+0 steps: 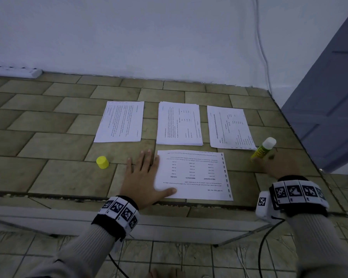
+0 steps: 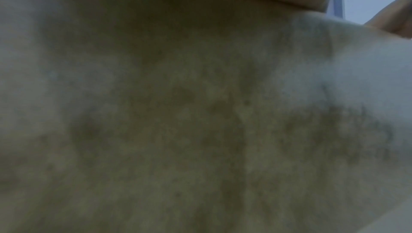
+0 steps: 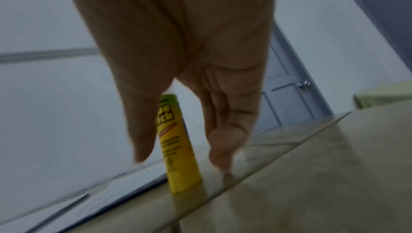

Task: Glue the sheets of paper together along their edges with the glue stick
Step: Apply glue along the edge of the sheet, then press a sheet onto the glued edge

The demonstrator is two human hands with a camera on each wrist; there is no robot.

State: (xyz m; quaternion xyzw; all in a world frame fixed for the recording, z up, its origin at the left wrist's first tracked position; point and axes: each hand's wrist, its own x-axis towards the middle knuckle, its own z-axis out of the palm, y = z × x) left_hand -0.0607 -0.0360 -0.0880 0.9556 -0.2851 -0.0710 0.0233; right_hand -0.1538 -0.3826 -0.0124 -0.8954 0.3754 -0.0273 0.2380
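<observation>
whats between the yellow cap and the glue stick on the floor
In the head view, the left hand and the near sheet it presses flat lie between the yellow cap and the glue stick; bare tile fills the gaps.

Three lots of white printed paper sheets lie in a row toward the far edge of the tan tiled ledge [image 1: 48, 125]: left sheet [image 1: 120, 121], middle stack [image 1: 179, 123], right sheet [image 1: 229, 127], gaps between them. Nearer me, before the middle stack, one more printed sheet [image 1: 193, 175] lies close to the near edge. My left hand [image 1: 143, 177] rests flat at its left side, thumb on it. Small yellow plastic cap [image 1: 102, 162] stands left of that hand. Yellow glue stick [image 1: 262, 148] stands upright just beside the right sheet's near right corner, my right hand [image 1: 277, 163] just before it.
</observation>
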